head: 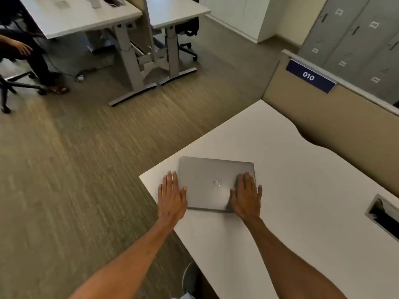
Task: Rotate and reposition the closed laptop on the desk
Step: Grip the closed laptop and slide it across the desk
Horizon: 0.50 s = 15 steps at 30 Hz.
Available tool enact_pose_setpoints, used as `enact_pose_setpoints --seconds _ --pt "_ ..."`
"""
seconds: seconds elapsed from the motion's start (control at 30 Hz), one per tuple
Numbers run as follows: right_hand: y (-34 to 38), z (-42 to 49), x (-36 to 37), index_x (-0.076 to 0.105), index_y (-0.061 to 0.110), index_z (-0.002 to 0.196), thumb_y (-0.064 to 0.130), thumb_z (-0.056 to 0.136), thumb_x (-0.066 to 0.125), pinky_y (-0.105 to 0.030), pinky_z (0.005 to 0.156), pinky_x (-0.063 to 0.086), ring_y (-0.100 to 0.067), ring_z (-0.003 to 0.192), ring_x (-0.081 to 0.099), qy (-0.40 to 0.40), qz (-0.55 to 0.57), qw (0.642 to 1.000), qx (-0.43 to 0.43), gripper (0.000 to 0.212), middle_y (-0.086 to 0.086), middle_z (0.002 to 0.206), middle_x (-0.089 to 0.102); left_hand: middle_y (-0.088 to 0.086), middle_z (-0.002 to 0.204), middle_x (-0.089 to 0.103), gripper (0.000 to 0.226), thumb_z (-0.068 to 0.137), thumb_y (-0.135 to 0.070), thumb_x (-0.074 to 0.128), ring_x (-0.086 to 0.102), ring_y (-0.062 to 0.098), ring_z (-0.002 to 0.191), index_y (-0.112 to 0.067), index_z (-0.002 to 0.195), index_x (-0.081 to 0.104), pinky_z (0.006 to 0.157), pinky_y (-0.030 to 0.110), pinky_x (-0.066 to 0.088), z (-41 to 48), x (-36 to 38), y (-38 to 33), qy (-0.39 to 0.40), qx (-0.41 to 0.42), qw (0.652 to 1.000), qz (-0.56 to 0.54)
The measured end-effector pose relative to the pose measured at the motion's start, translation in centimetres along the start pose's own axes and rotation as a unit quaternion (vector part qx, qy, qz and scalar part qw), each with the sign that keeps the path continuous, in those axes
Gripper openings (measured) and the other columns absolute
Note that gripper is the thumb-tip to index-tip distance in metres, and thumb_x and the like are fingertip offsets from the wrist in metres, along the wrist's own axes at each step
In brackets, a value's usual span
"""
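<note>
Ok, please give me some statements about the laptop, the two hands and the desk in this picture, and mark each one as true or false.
1. The laptop lies closed on the white desk. True.
2. The right hand lies flat, fingers spread, on the lid. True.
3. The left hand is closed in a fist on the middle of the lid. False: it is open and flat at the laptop's left edge, mostly over the desk.
4. The laptop is lifted clear of the desk. False: it lies flat on the surface.
5. The sign on the partition reads 010. True.
6. The cable opening is left of the laptop. False: it is to the right.
</note>
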State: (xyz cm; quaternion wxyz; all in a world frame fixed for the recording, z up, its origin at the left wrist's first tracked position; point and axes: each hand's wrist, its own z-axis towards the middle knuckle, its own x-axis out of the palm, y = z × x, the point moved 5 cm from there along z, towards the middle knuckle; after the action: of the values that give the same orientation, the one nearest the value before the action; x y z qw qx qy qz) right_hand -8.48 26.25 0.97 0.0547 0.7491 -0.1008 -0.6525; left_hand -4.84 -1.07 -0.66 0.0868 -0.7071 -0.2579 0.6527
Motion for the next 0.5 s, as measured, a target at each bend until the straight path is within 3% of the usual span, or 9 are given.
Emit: enact_pose_setpoints --seconds 0.1,0.23,0.3,0.4,0.5 --pt "-0.9 0.9 -0.8 0.024 0.015 0.166 0.038 0.106 0.043 -0.059 0.129 0.011 -0.027 0.162 0.017 -0.024 -0.012 0.998 0.056 0.067 -0.01 0.177 0.013 0.004 0.183 0.014 0.069 0.115 -0.046 0.022 0.011 0.026 0.17 -0.016 0.174 0.007 0.139 0.048 0.012 0.9 -0.3 -0.2 0.009 0.002 1.0 0.009" --pt "-1.9 1.2 -0.9 0.017 0.008 0.167 0.047 0.1 0.05 -0.06 0.128 0.014 -0.033 0.161 0.019 -0.01 -0.002 0.991 0.131 0.084 -0.016 0.176 0.012 0.007 0.173 0.039 0.065 0.115 -0.043 0.028 0.038 0.033 0.157 -0.014 0.172 0.02 0.129 0.05 0.035 1.3 -0.5 -1.4 0.014 0.0 1.0 0.014" --pt "-2.0 1.2 -0.8 0.019 0.003 0.166 0.052 0.097 0.051 -0.059 0.125 0.023 -0.035 0.156 0.029 -0.007 0.007 0.987 0.163 0.09 -0.019 0.172 0.023 0.009 0.167 0.045 0.065 0.114 -0.043 0.031 0.045 0.033 0.148 -0.012 0.171 0.022 0.12 0.049 0.044 1.7 -0.5 -1.9 0.014 -0.009 1.0 0.007" --pt "-1.9 0.9 -1.0 0.031 -0.003 0.158 0.055 0.095 0.051 -0.053 0.109 0.042 -0.035 0.14 0.046 -0.007 0.02 0.98 0.2 0.088 -0.019 0.155 0.045 0.015 0.153 0.052 0.067 0.112 -0.044 0.037 0.053 0.032 0.13 -0.007 0.167 0.027 0.105 0.047 0.054 2.2 -0.3 -2.9 0.01 -0.015 1.0 0.002" --pt "-1.8 1.3 -1.3 0.043 -0.003 0.149 0.053 0.095 0.052 -0.048 0.097 0.049 -0.034 0.13 0.051 0.008 0.048 0.977 0.209 0.079 -0.016 0.142 0.05 0.019 0.144 0.055 0.07 0.111 -0.043 0.04 0.054 0.033 0.123 0.0 0.165 0.028 0.098 0.047 0.057 2.8 -0.3 -3.7 0.015 -0.039 0.999 0.0"
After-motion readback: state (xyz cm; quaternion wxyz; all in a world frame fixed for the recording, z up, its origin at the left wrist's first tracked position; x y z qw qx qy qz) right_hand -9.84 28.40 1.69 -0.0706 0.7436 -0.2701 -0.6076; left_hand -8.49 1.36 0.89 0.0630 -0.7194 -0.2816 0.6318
